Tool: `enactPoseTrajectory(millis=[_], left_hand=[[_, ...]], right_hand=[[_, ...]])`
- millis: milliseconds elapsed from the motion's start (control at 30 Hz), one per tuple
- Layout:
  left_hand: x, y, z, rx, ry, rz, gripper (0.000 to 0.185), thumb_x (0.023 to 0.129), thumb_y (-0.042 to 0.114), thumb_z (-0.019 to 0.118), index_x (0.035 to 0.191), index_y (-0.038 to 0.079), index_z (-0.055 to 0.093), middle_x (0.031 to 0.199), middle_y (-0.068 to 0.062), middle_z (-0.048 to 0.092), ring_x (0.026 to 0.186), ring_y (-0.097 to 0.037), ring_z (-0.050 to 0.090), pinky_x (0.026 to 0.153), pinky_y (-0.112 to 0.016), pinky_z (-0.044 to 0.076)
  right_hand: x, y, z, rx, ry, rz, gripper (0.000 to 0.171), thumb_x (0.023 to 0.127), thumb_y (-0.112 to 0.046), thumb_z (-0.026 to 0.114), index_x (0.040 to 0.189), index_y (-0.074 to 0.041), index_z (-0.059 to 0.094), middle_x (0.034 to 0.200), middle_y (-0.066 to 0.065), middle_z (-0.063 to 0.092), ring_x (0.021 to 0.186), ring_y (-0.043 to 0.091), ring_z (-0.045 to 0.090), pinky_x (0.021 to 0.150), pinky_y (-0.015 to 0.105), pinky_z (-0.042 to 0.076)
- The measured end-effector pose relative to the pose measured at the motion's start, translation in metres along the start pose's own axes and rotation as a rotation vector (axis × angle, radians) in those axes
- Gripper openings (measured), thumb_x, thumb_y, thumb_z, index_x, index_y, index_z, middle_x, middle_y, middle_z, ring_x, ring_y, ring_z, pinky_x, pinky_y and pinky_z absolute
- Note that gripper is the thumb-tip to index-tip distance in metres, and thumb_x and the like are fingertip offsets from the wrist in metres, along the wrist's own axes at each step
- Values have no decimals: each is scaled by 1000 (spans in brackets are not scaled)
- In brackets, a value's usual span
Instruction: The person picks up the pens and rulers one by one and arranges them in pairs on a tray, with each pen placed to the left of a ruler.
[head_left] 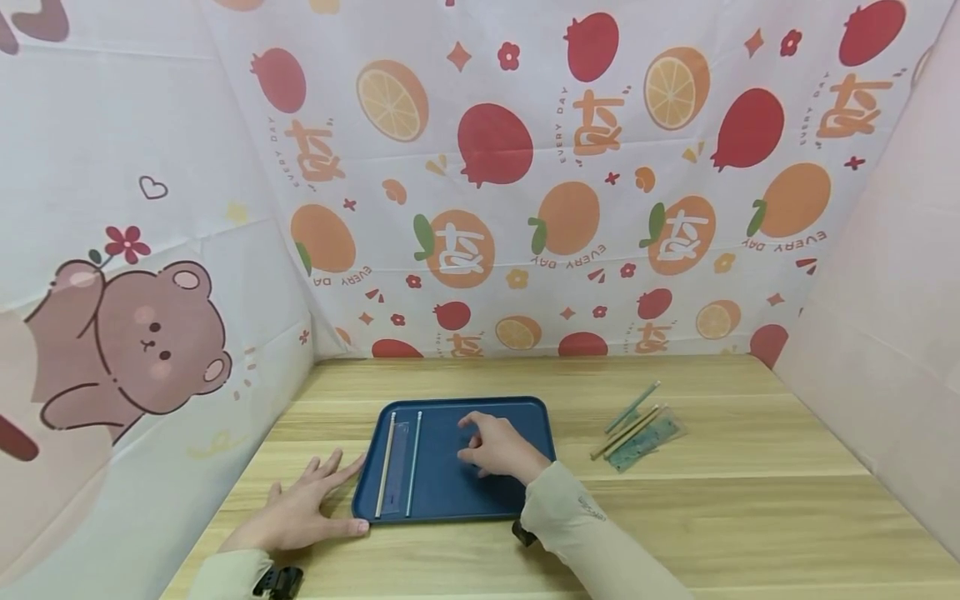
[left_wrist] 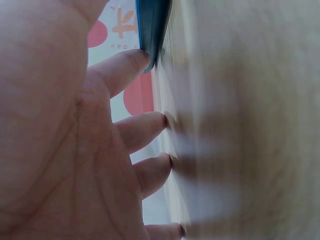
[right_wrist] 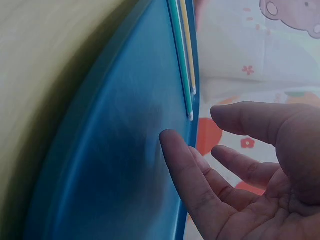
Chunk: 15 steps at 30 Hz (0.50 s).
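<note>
Lower centre of the head view: right hand hovers loose-fingered, empty, over the blue tray, sticks lying lengthwise at its left; left hand flat, fingertips touching the tray's left edge.

My left wrist view blurs the counter. The sleeve hides the blue tray's near right corner from me.
</note>
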<state>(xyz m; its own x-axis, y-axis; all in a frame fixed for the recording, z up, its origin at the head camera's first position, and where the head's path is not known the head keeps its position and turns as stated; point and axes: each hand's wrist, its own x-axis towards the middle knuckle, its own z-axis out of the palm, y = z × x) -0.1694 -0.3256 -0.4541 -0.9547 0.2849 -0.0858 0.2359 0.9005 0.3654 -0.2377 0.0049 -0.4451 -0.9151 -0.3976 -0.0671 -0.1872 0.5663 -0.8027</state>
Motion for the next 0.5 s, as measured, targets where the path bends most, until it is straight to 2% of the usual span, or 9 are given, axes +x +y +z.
enactPoseTrajectory(millis=[500], left_hand=[[-3, 3, -3, -31, -20, -16, 106, 83, 69, 83, 168, 22, 39, 172, -34, 26, 153, -71, 18, 100, -101, 9]], right_hand=[[-17, 27, -31, -20, 39, -36, 50, 102, -13, 75, 148, -4, 58, 93, 4, 64, 64, 17, 70, 63, 32, 63]])
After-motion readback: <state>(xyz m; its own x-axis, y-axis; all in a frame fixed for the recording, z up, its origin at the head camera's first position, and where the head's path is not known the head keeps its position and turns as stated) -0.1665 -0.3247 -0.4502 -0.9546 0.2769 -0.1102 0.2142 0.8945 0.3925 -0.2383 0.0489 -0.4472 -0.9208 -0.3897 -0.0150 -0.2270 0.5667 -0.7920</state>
